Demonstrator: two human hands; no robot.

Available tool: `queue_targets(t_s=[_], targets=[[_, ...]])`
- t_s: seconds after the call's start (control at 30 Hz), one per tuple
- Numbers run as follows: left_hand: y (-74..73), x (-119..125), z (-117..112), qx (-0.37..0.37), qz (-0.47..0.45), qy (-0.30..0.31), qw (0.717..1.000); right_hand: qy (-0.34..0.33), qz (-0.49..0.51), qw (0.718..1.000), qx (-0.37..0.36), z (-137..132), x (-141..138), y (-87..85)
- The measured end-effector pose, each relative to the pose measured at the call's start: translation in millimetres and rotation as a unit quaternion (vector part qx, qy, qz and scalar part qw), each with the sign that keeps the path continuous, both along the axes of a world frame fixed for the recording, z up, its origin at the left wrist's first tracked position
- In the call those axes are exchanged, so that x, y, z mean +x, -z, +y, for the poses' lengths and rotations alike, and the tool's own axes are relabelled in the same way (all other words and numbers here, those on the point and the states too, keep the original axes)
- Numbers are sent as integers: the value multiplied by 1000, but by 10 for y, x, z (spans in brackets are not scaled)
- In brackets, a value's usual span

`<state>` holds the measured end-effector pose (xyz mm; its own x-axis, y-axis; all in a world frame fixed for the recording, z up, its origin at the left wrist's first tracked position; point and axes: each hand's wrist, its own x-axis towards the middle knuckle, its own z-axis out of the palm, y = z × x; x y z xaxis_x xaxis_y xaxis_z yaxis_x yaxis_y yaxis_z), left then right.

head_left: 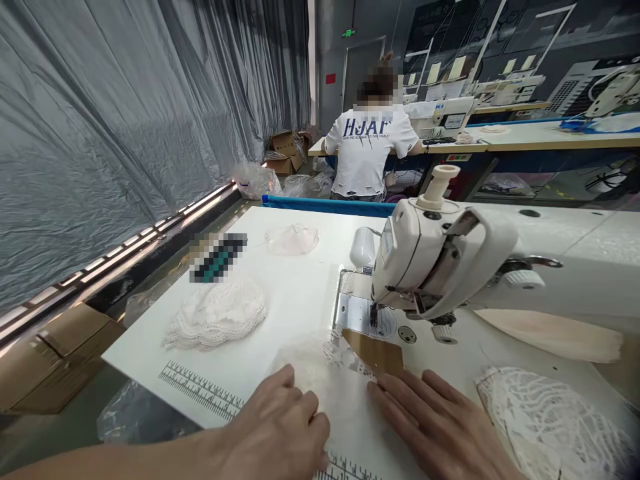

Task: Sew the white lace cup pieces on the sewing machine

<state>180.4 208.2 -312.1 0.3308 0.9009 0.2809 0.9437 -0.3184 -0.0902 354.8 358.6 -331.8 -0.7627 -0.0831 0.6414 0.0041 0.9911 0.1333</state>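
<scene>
A sheer white fabric piece with a lace edge (320, 377) lies on the machine bed, its lace reaching toward the needle area. My left hand (280, 427) is closed, its curled fingers at the near left part of this fabric; the fingertips are partly hidden. Flat on the bed, my right hand (440, 420) has its fingers stretched out and their tips touching the lace edge. Just ahead of both hands stands the white sewing machine (400, 260), with its presser foot (374, 315) over the metal plate. A brown piece (377, 353) lies between the plate and my right fingertips.
A stack of white lace pieces (225, 313) lies left, with a pale sheer piece (293, 239) beyond it. More white lace (550, 413) is at the right. A ruler scale (200, 390) marks the table. Ahead, a person in a white shirt (370, 147) sits at another table.
</scene>
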Motion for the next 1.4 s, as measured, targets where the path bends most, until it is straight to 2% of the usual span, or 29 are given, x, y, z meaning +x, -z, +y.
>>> queue_targets(t_s=[0.07, 0.13, 0.17, 0.23, 0.27, 0.33, 0.5, 0.67, 0.8, 0.9, 1.17, 1.4], targets=[[-144, 1, 135, -72, -60, -15, 995, -18, -9, 1000, 6, 9, 10, -47], [-254, 5, 368, -71, -99, -35, 992, -37, -17, 999, 8, 28, 17, -74], [-286, -1, 502, -82, -110, -9, 991, -49, -17, 999, 8, 38, 22, -76], [-297, -44, 748, -158, -130, 73, 976, -64, -11, 998, -1, 62, 37, -54], [-281, -81, 842, -197, -141, 94, 966, -65, -12, 998, -10, 76, 48, -32], [-233, -171, 945, -228, -166, 78, 956, -64, -20, 997, -28, 106, 69, 28], [-167, -340, 907, -175, -230, -51, 956, -43, -47, 995, -72, 180, 82, 142], [-126, -314, 894, -162, -245, -98, 951, -4, -34, 996, -78, 233, 70, 191], [-87, -285, 899, -147, -250, -99, 952, 14, -37, 996, -80, 261, 75, 254], [-69, -286, 895, -147, -248, -91, 953, 2, -35, 997, -66, 269, 63, 270], [-60, -280, 891, -179, -262, -83, 945, 7, -34, 999, -12, 252, 14, 165], [-4, -274, 881, -175, -252, -77, 949, 7, -27, 1000, 2, 258, 6, 169]])
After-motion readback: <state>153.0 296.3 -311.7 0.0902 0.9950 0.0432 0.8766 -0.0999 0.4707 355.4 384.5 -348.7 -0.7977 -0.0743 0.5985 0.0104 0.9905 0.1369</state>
